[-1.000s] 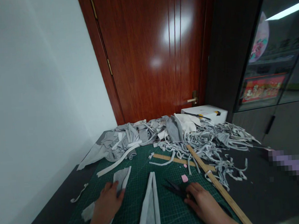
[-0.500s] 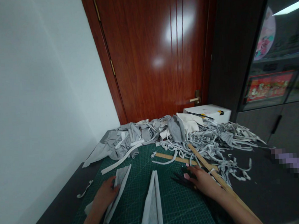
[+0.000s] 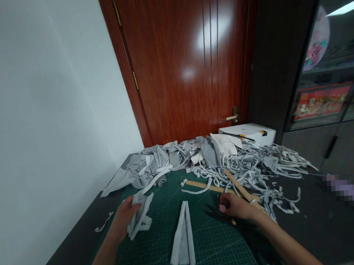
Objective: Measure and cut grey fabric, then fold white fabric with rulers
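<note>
My left hand grips a crumpled grey fabric piece lifted off the green cutting mat. My right hand rests on the mat with its fingers closed on a small pink chalk piece, beside the black scissors. A folded grey fabric strip lies flat between my hands. A wooden ruler runs diagonally just behind my right hand, and a second ruler lies across the mat.
A large heap of grey fabric scraps and strips covers the back of the table. A white box stands behind it by the red door. A loose strip lies on the dark table at left.
My left hand has gathered the flat grey piece up off the mat. My right hand moved forward from the scissors to the pink chalk.
</note>
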A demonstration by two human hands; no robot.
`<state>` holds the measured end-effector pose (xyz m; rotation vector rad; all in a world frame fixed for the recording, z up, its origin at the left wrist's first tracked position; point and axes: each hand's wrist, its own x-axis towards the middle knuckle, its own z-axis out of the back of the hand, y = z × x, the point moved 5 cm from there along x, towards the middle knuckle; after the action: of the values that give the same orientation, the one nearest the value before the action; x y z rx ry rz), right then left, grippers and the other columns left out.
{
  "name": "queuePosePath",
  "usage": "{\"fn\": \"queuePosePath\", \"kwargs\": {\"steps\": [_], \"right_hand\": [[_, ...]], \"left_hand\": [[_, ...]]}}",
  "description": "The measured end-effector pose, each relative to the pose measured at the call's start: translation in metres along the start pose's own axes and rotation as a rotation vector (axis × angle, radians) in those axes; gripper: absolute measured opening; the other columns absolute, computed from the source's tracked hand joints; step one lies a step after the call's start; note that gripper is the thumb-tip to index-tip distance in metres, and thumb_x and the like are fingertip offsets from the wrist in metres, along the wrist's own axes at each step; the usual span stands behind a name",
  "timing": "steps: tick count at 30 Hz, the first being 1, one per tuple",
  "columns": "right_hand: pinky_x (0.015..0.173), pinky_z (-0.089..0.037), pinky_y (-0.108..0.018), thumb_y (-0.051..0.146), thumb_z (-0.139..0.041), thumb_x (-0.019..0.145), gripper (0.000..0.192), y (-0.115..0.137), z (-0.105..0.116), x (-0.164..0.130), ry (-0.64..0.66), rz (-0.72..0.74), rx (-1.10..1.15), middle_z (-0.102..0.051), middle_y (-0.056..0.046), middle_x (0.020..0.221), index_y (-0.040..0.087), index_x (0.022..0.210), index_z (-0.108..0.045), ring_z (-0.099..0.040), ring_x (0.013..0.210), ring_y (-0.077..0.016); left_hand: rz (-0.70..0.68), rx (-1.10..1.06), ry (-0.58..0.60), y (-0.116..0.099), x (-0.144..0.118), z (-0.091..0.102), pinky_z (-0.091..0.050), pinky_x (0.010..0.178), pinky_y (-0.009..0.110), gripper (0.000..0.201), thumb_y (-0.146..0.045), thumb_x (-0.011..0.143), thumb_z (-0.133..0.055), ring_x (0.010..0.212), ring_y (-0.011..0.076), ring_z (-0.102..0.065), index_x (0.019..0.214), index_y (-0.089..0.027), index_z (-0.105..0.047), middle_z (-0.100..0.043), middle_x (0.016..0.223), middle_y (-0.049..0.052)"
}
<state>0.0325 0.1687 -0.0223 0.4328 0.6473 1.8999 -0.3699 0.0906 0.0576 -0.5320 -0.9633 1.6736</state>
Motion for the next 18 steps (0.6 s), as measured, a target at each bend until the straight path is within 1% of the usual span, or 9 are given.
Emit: {"fn": "queuePosePath", "kwargs": {"steps": [2, 4, 5, 7, 8, 9, 12, 15, 18], "right_hand": [[0.058, -0.036, -0.023, 0.011, -0.064, 0.062, 0.020, -0.003, -0.003, 0.003, 0.005, -0.013, 0.033, -0.063, -0.003, 0.078, 0.015, 0.082, -0.062, -0.055, 0.070, -0.0151], [0.057, -0.035, -0.023, 0.010, -0.063, 0.063, 0.018, -0.005, -0.006, 0.006, 0.007, -0.014, 0.076, -0.062, -0.002, 0.075, 0.015, 0.079, -0.061, -0.054, 0.067, -0.0139], [0.056, -0.035, -0.023, 0.010, -0.062, 0.063, 0.015, -0.006, -0.008, 0.007, 0.008, -0.012, 0.102, -0.062, -0.001, 0.072, 0.015, 0.078, -0.060, -0.053, 0.065, -0.0132], [0.054, -0.034, -0.022, 0.009, -0.060, 0.064, 0.017, -0.007, -0.011, 0.008, 0.017, -0.005, 0.166, -0.059, 0.001, 0.067, 0.015, 0.079, -0.061, -0.051, 0.061, -0.0119], [0.053, -0.034, -0.022, 0.008, -0.060, 0.063, 0.021, -0.008, -0.011, 0.009, 0.025, -0.001, 0.204, -0.058, 0.002, 0.065, 0.015, 0.083, -0.062, -0.051, 0.060, -0.0113], [0.052, -0.034, -0.022, 0.008, -0.061, 0.062, 0.026, -0.008, -0.011, 0.009, 0.033, 0.004, 0.247, -0.056, 0.003, 0.063, 0.015, 0.087, -0.063, -0.050, 0.058, -0.0109], [0.051, -0.038, -0.021, 0.012, -0.063, 0.061, 0.036, -0.004, -0.007, 0.005, 0.062, 0.011, 0.393, -0.054, 0.005, 0.061, 0.016, 0.097, -0.065, -0.050, 0.057, -0.0107], [0.053, -0.046, -0.022, 0.026, -0.063, 0.070, 0.027, 0.006, -0.002, -0.004, 0.071, 0.012, 0.587, -0.059, 0.001, 0.073, 0.017, 0.096, -0.065, -0.055, 0.063, -0.0118], [0.058, -0.051, -0.020, 0.031, -0.070, 0.071, 0.024, 0.020, -0.007, -0.018, 0.103, -0.025, 1.069, -0.061, 0.000, 0.081, 0.018, 0.091, -0.065, -0.059, 0.069, -0.0097]], "left_hand": [[-0.063, 0.188, -0.076, -0.016, 0.000, 0.003, -0.045, 0.064, 0.029, 0.016, -0.029, 0.064, -0.052, 0.073, 0.0235, -0.062, 0.075, -0.019, -0.058, -0.064, 0.070, 0.002], [-0.135, 0.390, -0.103, -0.030, 0.001, 0.001, -0.043, 0.069, 0.027, 0.012, -0.022, 0.061, -0.054, 0.077, 0.0230, -0.062, 0.072, -0.020, -0.058, -0.064, 0.071, 0.002], [-0.162, 0.447, -0.093, -0.036, 0.002, -0.002, -0.043, 0.070, 0.026, 0.011, -0.020, 0.061, -0.053, 0.078, 0.0221, -0.062, 0.072, -0.021, -0.057, -0.064, 0.071, 0.001], [-0.196, 0.449, -0.068, -0.046, 0.003, -0.006, -0.042, 0.069, 0.025, 0.007, -0.022, 0.065, -0.052, 0.075, 0.0197, -0.061, 0.071, -0.022, -0.056, -0.062, 0.069, -0.001], [-0.203, 0.401, -0.066, -0.050, 0.003, -0.008, -0.042, 0.068, 0.025, 0.005, -0.025, 0.067, -0.052, 0.072, 0.0189, -0.061, 0.070, -0.022, -0.054, -0.061, 0.068, -0.002], [-0.214, 0.321, -0.061, -0.055, 0.002, -0.009, -0.043, 0.067, 0.025, 0.008, -0.030, 0.069, -0.053, 0.071, 0.0186, -0.060, 0.070, -0.022, -0.053, -0.061, 0.068, -0.002], [-0.210, 0.033, 0.025, -0.066, -0.008, -0.021, -0.045, 0.065, 0.028, 0.027, -0.047, 0.072, -0.054, 0.071, 0.0203, -0.060, 0.075, -0.020, -0.055, -0.063, 0.072, 0.000], [-0.169, -0.127, 0.202, -0.070, -0.030, -0.050, -0.047, 0.073, 0.031, 0.039, -0.055, 0.076, -0.052, 0.082, 0.0227, -0.061, 0.085, -0.018, -0.061, -0.067, 0.083, 0.002], [-0.082, -0.325, 0.383, -0.060, -0.055, -0.088, -0.045, 0.086, 0.032, 0.049, -0.060, 0.074, -0.056, 0.097, 0.0243, -0.059, 0.098, -0.018, -0.065, -0.068, 0.100, 0.005]]}}
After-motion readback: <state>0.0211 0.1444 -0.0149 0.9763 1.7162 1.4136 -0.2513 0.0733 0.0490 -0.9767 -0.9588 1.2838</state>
